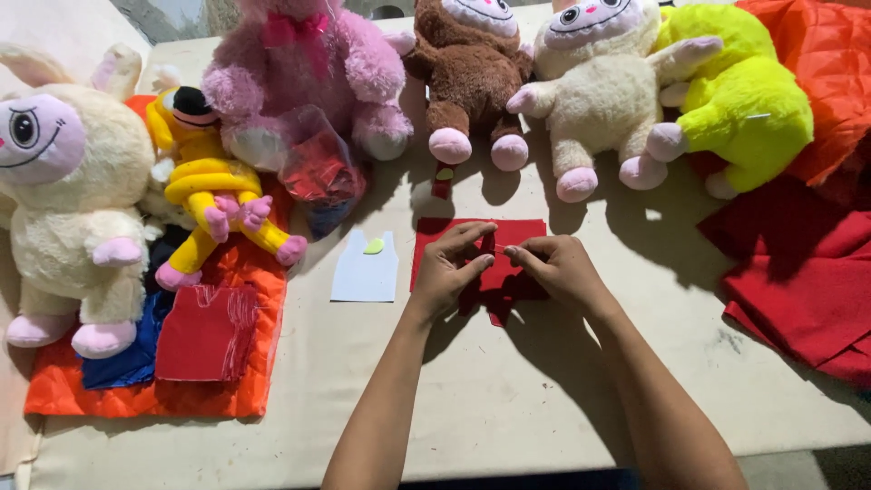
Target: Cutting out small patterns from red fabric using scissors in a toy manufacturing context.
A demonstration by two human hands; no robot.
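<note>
**Hands pinching red felt at mid-desk**

Pale beige desk [508,399], plush toys lined along its far edge, red fabric pile [803,281] at right. Flat red felt rectangle [522,231] lies mid-desk, long axis running left-right. Left hand [449,272] and right hand [555,266] rest on it, fingers [476,234] nearly closed, pinching a small red felt scrap [490,243] between them. White vest-shaped paper template [363,272] just left.

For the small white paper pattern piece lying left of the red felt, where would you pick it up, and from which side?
Probably by the bottom edge of the white paper pattern, coming from the near side. It lies flat with bare table below it, whereas the plastic bag crowds its top. The left hand is nearest.
</note>
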